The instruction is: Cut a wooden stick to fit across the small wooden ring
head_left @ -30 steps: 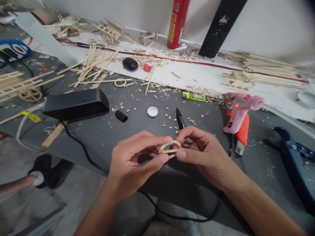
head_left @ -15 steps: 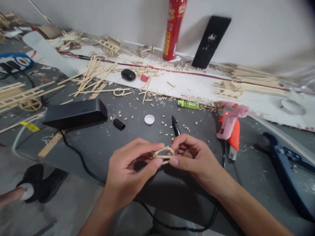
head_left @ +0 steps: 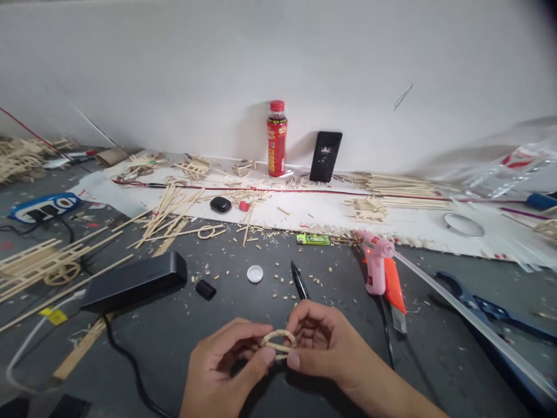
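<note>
Both of my hands pinch a small wooden ring [head_left: 277,342] made of thin bent sticks with a crossbar. My left hand [head_left: 221,368] grips its left side between thumb and forefinger. My right hand [head_left: 324,342] grips its right side the same way. The ring hovers just above the dark grey table [head_left: 226,325], near the front edge. A black marker [head_left: 298,279] lies on the table right behind my right hand.
A pink glue gun [head_left: 378,264] stands to the right, with a blue tool [head_left: 483,305] beyond it. A black box [head_left: 134,281], white cap [head_left: 255,273] and green lighter [head_left: 313,239] lie ahead. Loose sticks [head_left: 169,215], a red bottle [head_left: 277,139] and a phone [head_left: 325,155] sit by the wall.
The view has tilted upward, so the wall, bottle and phone now show fully and my hands sit lower in the picture. Both hands still hold the ring the same way.
</note>
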A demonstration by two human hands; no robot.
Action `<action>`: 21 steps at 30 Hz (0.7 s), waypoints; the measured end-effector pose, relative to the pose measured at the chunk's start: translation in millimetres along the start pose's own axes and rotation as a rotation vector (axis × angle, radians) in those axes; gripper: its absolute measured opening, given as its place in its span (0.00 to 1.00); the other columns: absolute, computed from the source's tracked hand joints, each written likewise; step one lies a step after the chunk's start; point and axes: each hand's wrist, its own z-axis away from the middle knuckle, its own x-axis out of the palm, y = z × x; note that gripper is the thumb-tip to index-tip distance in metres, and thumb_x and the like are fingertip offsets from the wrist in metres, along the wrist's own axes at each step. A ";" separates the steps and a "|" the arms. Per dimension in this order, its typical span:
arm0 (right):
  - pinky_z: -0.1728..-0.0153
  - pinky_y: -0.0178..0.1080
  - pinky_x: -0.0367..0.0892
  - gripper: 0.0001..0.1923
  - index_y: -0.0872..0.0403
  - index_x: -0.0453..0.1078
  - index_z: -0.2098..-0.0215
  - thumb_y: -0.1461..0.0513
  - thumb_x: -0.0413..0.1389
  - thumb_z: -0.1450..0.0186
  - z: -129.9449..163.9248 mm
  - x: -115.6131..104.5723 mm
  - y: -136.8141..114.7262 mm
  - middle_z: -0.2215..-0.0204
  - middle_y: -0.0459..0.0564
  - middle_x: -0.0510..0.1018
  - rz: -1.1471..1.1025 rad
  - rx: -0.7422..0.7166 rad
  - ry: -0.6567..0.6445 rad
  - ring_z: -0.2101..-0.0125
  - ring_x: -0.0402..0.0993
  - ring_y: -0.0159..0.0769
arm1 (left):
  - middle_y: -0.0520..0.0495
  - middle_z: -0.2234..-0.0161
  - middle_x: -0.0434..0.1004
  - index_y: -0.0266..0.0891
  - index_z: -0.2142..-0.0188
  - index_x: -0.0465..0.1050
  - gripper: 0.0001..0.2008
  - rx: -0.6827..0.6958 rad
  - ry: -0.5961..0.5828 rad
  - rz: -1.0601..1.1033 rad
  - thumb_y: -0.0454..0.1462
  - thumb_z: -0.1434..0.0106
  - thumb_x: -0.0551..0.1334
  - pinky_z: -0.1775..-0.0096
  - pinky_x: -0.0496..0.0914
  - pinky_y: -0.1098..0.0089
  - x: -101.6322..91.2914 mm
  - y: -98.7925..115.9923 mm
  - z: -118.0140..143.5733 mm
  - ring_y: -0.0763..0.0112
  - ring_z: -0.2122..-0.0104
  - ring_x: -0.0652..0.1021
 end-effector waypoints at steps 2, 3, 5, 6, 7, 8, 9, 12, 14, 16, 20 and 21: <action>0.65 0.28 0.68 0.16 0.54 0.78 0.63 0.65 0.78 0.45 0.5 0.7 -0.2 0.68 0.44 0.84 -0.005 0.010 0.004 0.68 0.76 0.25 | 0.48 0.72 0.83 0.40 0.69 0.86 0.11 -0.060 0.007 0.027 0.45 0.46 0.77 0.71 0.76 0.79 2.7 2.1 1.5 0.71 0.75 0.80; 0.65 0.28 0.68 0.17 0.54 0.78 0.63 0.64 0.78 0.45 0.8 0.9 -0.5 0.68 0.44 0.84 -0.006 0.016 0.011 0.68 0.76 0.25 | 0.48 0.73 0.83 0.40 0.70 0.86 0.12 -0.081 0.001 0.029 0.45 0.46 0.77 0.71 0.76 0.79 3.5 3.3 1.7 0.71 0.75 0.80; 0.65 0.28 0.68 0.18 0.54 0.78 0.64 0.65 0.79 0.47 1.2 1.6 -1.5 0.69 0.44 0.84 -0.006 0.029 0.023 0.69 0.76 0.25 | 0.47 0.73 0.83 0.39 0.70 0.85 0.13 -0.105 -0.018 0.019 0.46 0.46 0.77 0.72 0.75 0.79 4.0 5.9 1.2 0.72 0.76 0.79; 0.65 0.28 0.68 0.19 0.54 0.78 0.64 0.65 0.80 0.49 1.3 2.0 -2.2 0.69 0.44 0.84 -0.005 0.036 0.029 0.69 0.76 0.25 | 0.48 0.74 0.82 0.39 0.71 0.85 0.13 -0.110 -0.025 0.017 0.46 0.46 0.78 0.72 0.74 0.79 4.0 7.1 0.8 0.73 0.77 0.79; 0.65 0.28 0.67 0.20 0.54 0.78 0.65 0.65 0.80 0.50 1.3 2.6 -3.0 0.69 0.44 0.84 -0.003 0.041 0.038 0.69 0.77 0.26 | 0.48 0.75 0.82 0.39 0.72 0.85 0.13 -0.115 -0.027 0.018 0.46 0.47 0.78 0.72 0.74 0.80 4.1 8.1 0.5 0.73 0.77 0.78; 0.65 0.28 0.67 0.21 0.54 0.78 0.65 0.65 0.81 0.51 1.2 3.3 -4.0 0.70 0.44 0.84 0.002 0.043 0.053 0.69 0.76 0.26 | 0.49 0.75 0.81 0.39 0.72 0.85 0.13 -0.122 -0.024 0.021 0.46 0.47 0.78 0.72 0.74 0.80 4.1 8.9 0.4 0.74 0.78 0.78; 0.66 0.29 0.67 0.21 0.54 0.78 0.65 0.65 0.81 0.52 1.1 4.0 -5.0 0.70 0.43 0.84 0.013 0.043 0.070 0.69 0.76 0.26 | 0.49 0.76 0.80 0.39 0.73 0.84 0.12 -0.129 -0.019 0.024 0.45 0.48 0.78 0.72 0.73 0.80 4.3 9.5 0.4 0.75 0.78 0.78; 0.65 0.29 0.67 0.21 0.54 0.78 0.67 0.62 0.81 0.52 0.6 5.8 -7.5 0.71 0.43 0.82 0.105 0.049 0.132 0.70 0.74 0.26 | 0.50 0.78 0.79 0.39 0.75 0.83 0.13 -0.149 -0.002 0.028 0.45 0.48 0.78 0.73 0.73 0.80 5.4 10.1 1.4 0.75 0.79 0.78; 0.64 0.30 0.67 0.21 0.54 0.78 0.67 0.60 0.81 0.52 0.3 5.8 -7.4 0.71 0.43 0.82 0.164 0.053 0.158 0.69 0.74 0.28 | 0.50 0.79 0.78 0.38 0.76 0.82 0.13 -0.149 0.006 0.023 0.45 0.49 0.78 0.74 0.72 0.80 6.2 10.3 2.1 0.75 0.79 0.77; 0.63 0.31 0.68 0.21 0.54 0.79 0.66 0.59 0.81 0.51 0.0 4.7 -5.9 0.70 0.44 0.83 0.178 0.047 0.162 0.68 0.74 0.29 | 0.50 0.79 0.77 0.38 0.76 0.82 0.14 -0.147 0.010 0.022 0.44 0.50 0.79 0.75 0.71 0.80 6.6 10.8 2.4 0.75 0.80 0.76; 0.64 0.31 0.66 0.18 0.54 0.80 0.64 0.59 0.79 0.48 -0.2 1.5 -4.3 0.69 0.44 0.84 0.172 0.054 0.104 0.68 0.75 0.29 | 0.50 0.79 0.78 0.37 0.76 0.81 0.15 -0.166 0.010 0.050 0.44 0.51 0.80 0.74 0.71 0.79 6.0 12.6 2.6 0.75 0.80 0.76; 0.65 0.31 0.66 0.17 0.54 0.81 0.64 0.58 0.79 0.47 0.0 1.1 -5.1 0.69 0.44 0.84 0.174 0.069 0.085 0.69 0.75 0.28 | 0.50 0.79 0.78 0.37 0.76 0.81 0.15 -0.173 0.007 0.056 0.45 0.51 0.80 0.74 0.71 0.79 5.7 12.9 2.8 0.75 0.80 0.76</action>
